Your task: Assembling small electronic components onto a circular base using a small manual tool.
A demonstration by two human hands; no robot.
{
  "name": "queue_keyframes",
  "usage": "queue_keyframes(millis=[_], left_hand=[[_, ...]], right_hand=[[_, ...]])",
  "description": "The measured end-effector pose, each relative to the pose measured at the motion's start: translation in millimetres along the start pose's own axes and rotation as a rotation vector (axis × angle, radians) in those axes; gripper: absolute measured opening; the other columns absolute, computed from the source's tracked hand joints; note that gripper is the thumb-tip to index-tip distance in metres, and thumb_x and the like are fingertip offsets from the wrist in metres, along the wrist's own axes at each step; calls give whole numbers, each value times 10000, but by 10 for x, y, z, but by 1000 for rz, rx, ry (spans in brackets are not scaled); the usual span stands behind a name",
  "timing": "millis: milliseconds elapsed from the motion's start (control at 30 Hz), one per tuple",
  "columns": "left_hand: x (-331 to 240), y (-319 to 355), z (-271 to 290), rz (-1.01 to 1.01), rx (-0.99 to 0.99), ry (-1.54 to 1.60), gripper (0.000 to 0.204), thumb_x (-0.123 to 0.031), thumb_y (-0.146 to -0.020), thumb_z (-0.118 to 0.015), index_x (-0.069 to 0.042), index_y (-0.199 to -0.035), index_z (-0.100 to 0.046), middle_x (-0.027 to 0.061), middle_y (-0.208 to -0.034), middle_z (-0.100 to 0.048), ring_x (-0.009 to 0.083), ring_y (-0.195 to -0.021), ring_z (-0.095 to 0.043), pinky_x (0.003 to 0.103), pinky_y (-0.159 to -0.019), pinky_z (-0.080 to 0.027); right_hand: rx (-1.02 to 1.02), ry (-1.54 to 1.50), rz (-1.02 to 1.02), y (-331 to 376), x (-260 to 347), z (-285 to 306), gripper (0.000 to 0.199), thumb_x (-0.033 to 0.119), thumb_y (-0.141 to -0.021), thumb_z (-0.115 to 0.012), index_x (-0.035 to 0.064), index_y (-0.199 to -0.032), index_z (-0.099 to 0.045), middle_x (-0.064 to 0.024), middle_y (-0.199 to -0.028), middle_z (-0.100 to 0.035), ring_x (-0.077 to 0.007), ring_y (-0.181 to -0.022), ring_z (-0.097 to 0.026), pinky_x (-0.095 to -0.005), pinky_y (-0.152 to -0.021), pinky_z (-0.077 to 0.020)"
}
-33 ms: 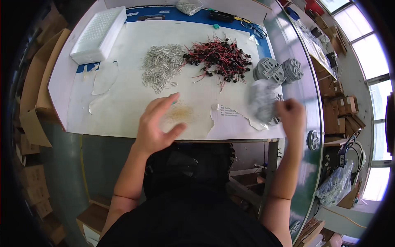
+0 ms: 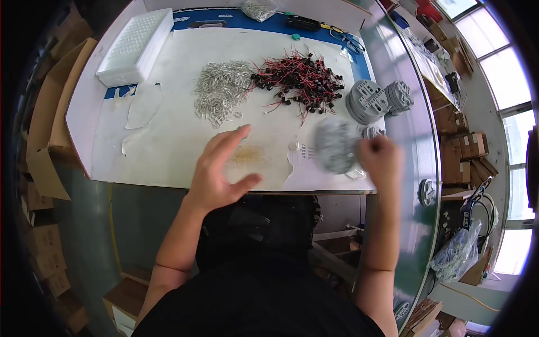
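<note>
This is a small assembly workshop or factory floor. A white-topped workbench (image 2: 168, 140) carries bulk parts sorted in heaps: a pile of small silvery metal clips (image 2: 222, 90), a tangle of red-and-black wired components (image 2: 300, 78), and stacks of round grey plastic housings (image 2: 368, 101). A white moulded parts tray (image 2: 135, 45) sits at the far left corner, with hand tools (image 2: 306, 22) along the blue back strip. Flattened and stacked cardboard cartons (image 2: 45, 129) crowd both sides, and large industrial windows (image 2: 505, 73) line the right wall.
</note>
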State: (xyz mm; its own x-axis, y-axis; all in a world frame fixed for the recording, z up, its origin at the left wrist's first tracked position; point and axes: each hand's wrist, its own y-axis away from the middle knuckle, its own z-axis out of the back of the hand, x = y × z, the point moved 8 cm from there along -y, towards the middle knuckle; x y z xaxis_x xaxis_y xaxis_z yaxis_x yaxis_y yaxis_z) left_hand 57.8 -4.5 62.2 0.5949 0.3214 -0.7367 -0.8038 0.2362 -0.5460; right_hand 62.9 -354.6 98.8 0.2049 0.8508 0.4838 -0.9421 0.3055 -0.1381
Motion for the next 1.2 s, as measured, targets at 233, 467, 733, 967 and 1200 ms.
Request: queue_keyframes(millis=[233, 467, 733, 967, 1200], left_hand=[[97, -40, -364, 42, 270, -220, 954, -360, -766, -922, -123, -1600, -524, 148, -1374, -635, 340, -1233, -628, 463, -1096, -487], [177, 0, -372, 29, 298, -205, 888, -303, -767, -908, -142, -1572, -568, 138, -1341, -649, 343, -1212, -631, 455, -1099, -483], [85, -93, -244, -29, 104, -136, 588, -238, -846, -872, -98, -1392, -705, 132, -1183, -709, 328, -1110, -684, 450, -995, -540], [36, -280, -39, -33, -91, -154, 365, -111, -905, -833, -56, -1261, -777, 137, -1129, -762, 307, -1028, -733, 376, -899, -594], [-194, -321, 38, -90, -69, -147, 391, -167, -887, -873, -60, -1252, -781, 147, -1131, -750, 300, -1021, -719, 385, -895, -586]], right_hand=[[73, -227, 206, -312, 490, -763, 273, 272, -900, -805, 8, -957, -766, -171, -821, -751, -376, -710, -716, -431, -684, -556], [-74, -29, 401, -586, 274, -960, 215, 187, -912, -801, 38, -1063, -767, -156, -870, -736, -324, -690, -683, -390, -673, -540], [69, -626, -177, -204, -7, -814, 164, 123, -961, -767, 30, -1096, -770, -80, -888, -716, -202, -650, -640, -340, -641, -517], [-209, -153, 555, -84, 540, -625, 147, 84, -991, -771, -4, -1107, -755, -17, -848, -687, -50, -583, -540, -240, -508, -410], [287, -739, 80, 207, 621, -754, 161, 15, -927, -832, -28, -1047, -734, -57, -1057, -747, -87, -755, -645, -270, -676, -517]])
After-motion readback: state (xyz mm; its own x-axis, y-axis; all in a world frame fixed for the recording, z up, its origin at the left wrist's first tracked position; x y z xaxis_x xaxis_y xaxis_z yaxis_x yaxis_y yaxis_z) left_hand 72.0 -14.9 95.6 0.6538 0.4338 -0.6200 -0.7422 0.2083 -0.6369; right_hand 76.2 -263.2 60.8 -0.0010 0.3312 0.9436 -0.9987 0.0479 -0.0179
